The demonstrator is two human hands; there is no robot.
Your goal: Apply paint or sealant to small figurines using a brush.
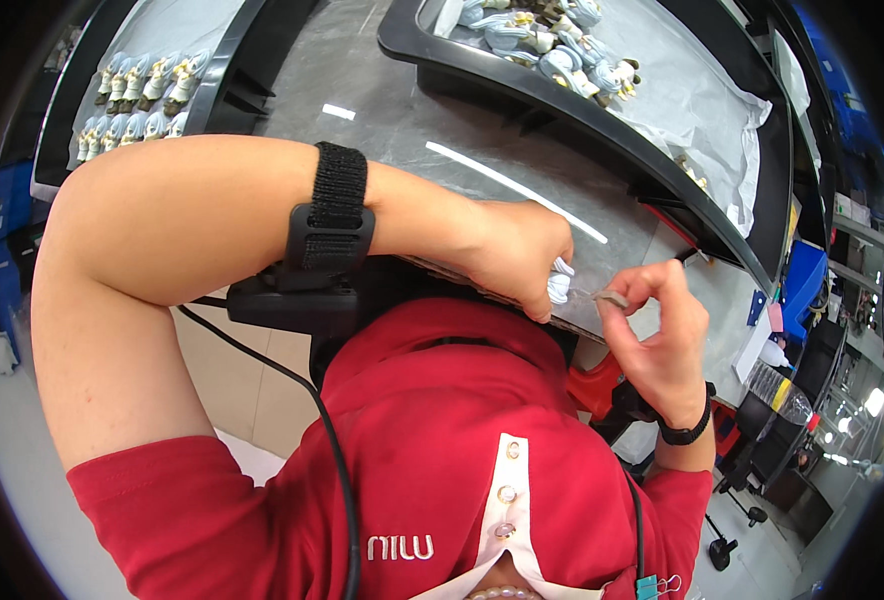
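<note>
Close to my body at the table's near edge, my left hand is closed round a small figurine. Only its white, ridged top shows past the thumb and fingers; the rest is hidden in the hand. To the right of it, my right hand pinches a small flat grey-brown piece between thumb and forefinger. The tip of that piece points toward the figurine, with a narrow gap between them. A thin, see-through bit seems to lie in the gap, too faint to make out.
A black-rimmed tray lined with white sheeting holds a heap of pale-blue-haired figurines at the back right. Another tray at the far left has similar figurines in rows. White strips mark the grey table. A clear bottle lies right.
</note>
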